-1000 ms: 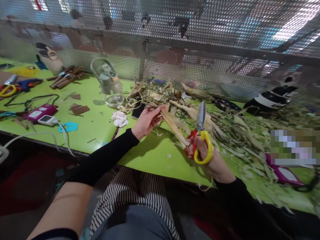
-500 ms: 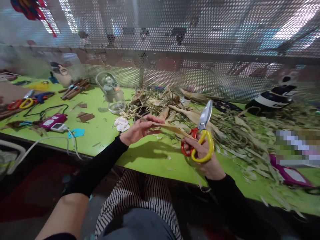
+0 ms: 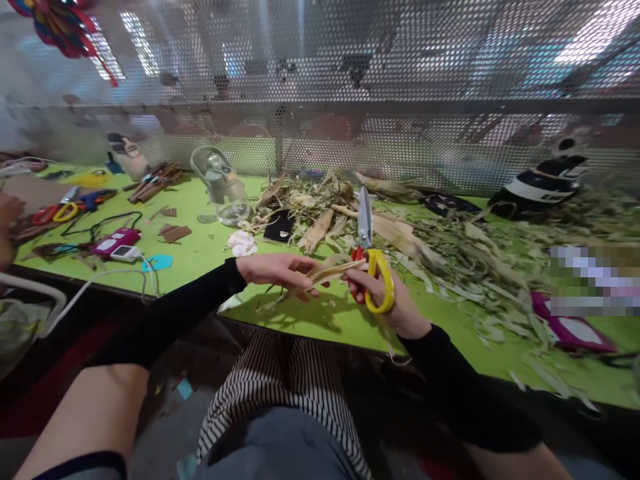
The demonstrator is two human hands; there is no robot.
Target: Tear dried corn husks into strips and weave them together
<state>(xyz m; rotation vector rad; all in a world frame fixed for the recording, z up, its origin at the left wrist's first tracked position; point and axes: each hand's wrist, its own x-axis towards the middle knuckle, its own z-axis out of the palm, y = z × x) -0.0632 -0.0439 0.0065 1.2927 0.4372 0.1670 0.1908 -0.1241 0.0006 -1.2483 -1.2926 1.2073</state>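
Note:
A pale strip of dried corn husk (image 3: 335, 271) stretches between my two hands, above the front of the green table. My left hand (image 3: 277, 269) has its fingers and thumb closed around the strip's left end. Scissors (image 3: 365, 223) with one yellow and one red handle sit in my right hand (image 3: 403, 303), blades pointing up and away from me. The fingertips of that same hand also pinch the husk's right end. Behind both hands lies a heap of dried husks (image 3: 315, 233), partly over a dark flat object (image 3: 279, 227).
A clear-bottomed drinking bottle (image 3: 227, 193) stands behind my left hand. Farther left are a purple device with a cable (image 3: 117, 241), another pair of scissors (image 3: 65, 212) and a person's hand (image 3: 9, 212). Shredded husk (image 3: 495, 280) spreads rightward; perforated metal (image 3: 320, 73) closes the back.
My right hand, with the scissors, has moved left toward my left hand, and the blades now point more upright. The husk strip is bunched shorter. A person's hand has appeared at the left edge.

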